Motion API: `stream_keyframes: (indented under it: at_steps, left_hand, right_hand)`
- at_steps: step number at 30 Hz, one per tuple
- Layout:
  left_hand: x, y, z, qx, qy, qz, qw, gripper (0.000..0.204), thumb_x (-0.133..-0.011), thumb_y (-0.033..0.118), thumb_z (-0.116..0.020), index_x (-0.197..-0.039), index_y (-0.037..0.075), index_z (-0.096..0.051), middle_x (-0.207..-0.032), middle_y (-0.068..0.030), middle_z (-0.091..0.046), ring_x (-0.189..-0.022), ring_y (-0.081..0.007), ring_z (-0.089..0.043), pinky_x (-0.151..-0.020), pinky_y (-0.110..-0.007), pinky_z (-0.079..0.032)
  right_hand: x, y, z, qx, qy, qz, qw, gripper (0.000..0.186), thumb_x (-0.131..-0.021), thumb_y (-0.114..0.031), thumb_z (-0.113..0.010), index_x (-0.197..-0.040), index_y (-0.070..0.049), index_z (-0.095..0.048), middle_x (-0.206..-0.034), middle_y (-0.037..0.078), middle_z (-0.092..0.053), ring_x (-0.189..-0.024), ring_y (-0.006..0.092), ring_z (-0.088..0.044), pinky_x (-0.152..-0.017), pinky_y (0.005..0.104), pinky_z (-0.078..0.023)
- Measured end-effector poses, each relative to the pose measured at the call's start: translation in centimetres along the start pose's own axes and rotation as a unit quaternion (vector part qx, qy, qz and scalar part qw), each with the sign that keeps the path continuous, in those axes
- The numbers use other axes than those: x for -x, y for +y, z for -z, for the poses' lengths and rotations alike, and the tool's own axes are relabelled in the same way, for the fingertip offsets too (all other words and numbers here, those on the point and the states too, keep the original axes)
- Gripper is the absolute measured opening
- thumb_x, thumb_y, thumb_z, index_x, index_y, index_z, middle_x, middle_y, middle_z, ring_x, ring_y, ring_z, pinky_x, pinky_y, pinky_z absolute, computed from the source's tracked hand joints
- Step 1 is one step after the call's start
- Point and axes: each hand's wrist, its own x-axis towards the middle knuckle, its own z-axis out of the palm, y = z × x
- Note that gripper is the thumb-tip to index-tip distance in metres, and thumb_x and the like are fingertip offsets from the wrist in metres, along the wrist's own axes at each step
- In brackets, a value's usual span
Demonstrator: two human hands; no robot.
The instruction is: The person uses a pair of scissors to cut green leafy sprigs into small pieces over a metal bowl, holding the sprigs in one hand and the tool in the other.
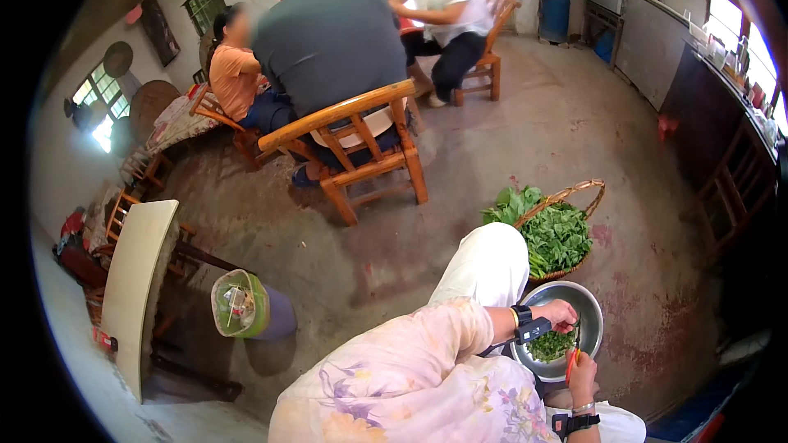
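Observation:
A metal bowl (597,343) sits low in front of me at the lower right, with finely cut greens (552,347) in it. Over its far side my left hand (558,314) is closed, its fingertips beside the scissor blades; what it pinches is too small to make out. My right hand (583,373) grips scissors (572,363) with red-orange handles at the bowl's near right side, blades pointing away from me. Just beyond the bowl stands a wicker basket (593,197) with an arched handle, heaped with leafy greens (556,238).
A lined waste bin (275,312) stands to the left, near a pale tabletop (141,287). Ahead, a person in a dark shirt (332,41) sits on a wooden chair (361,147), with other people around. A cluttered counter (730,86) runs along the right wall.

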Motion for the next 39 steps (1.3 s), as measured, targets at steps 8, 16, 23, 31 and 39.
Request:
stream_keyframes:
  at_steps: [8,16,23,31,39]
  left_hand:
    - [-2.5,1.0,2.0,-0.145,-0.071,-0.125,0.979,0.008,-0.068,-0.001,-0.064,-0.073,0.002,-0.059,-0.064,-0.0050,-0.057,-0.058,-0.0174,-0.058,-0.054,-0.031,-0.048]
    - [-1.8,2.3,-0.1,0.045,0.028,-0.027,0.998,0.015,-0.084,-0.001,-0.060,-0.098,0.002,-0.057,-0.085,-0.0073,-0.061,-0.074,-0.0194,-0.062,-0.072,-0.031,-0.053]
    - [-1.4,1.7,-0.7,-0.007,0.015,0.001,1.000,0.014,-0.083,0.001,-0.062,-0.093,0.007,-0.057,-0.080,-0.0039,-0.060,-0.071,-0.0179,-0.060,-0.069,-0.031,-0.051]
    - [-2.1,1.6,-0.5,-0.045,0.029,-0.004,0.999,0.023,-0.082,0.002,-0.064,-0.100,0.007,-0.051,-0.082,-0.0041,-0.059,-0.070,-0.0176,-0.060,-0.068,-0.031,-0.051]
    - [-2.6,1.6,-0.3,-0.017,0.036,-0.024,0.999,0.026,-0.081,0.000,-0.064,-0.102,0.004,-0.049,-0.084,-0.0063,-0.060,-0.073,-0.0180,-0.062,-0.069,-0.030,-0.053]
  right_hand:
    - [-1.5,0.7,0.6,-0.030,0.015,0.034,0.999,0.035,-0.087,-0.034,-0.058,-0.081,0.001,-0.061,-0.075,0.024,-0.061,-0.071,0.0410,-0.059,-0.059,0.0472,-0.043]
    - [-2.4,2.8,0.4,-0.098,-0.023,-0.088,0.991,0.056,-0.079,-0.054,-0.062,-0.079,0.002,-0.060,-0.075,0.023,-0.062,-0.074,0.0383,-0.061,-0.066,0.0431,-0.047]
    - [-1.7,1.6,1.3,-0.061,-0.058,-0.088,0.993,0.056,-0.079,-0.055,-0.063,-0.079,0.001,-0.059,-0.076,0.021,-0.063,-0.075,0.0374,-0.062,-0.067,0.0429,-0.047]
    - [-2.3,2.7,1.1,-0.049,-0.064,-0.059,0.995,0.052,-0.080,-0.050,-0.064,-0.067,0.001,-0.060,-0.065,0.023,-0.058,-0.067,0.0383,-0.060,-0.060,0.0442,-0.046]
    - [-2.0,2.9,0.6,-0.082,-0.029,-0.092,0.992,0.057,-0.079,-0.056,-0.062,-0.075,0.001,-0.060,-0.071,0.022,-0.061,-0.070,0.0395,-0.060,-0.064,0.0453,-0.046]
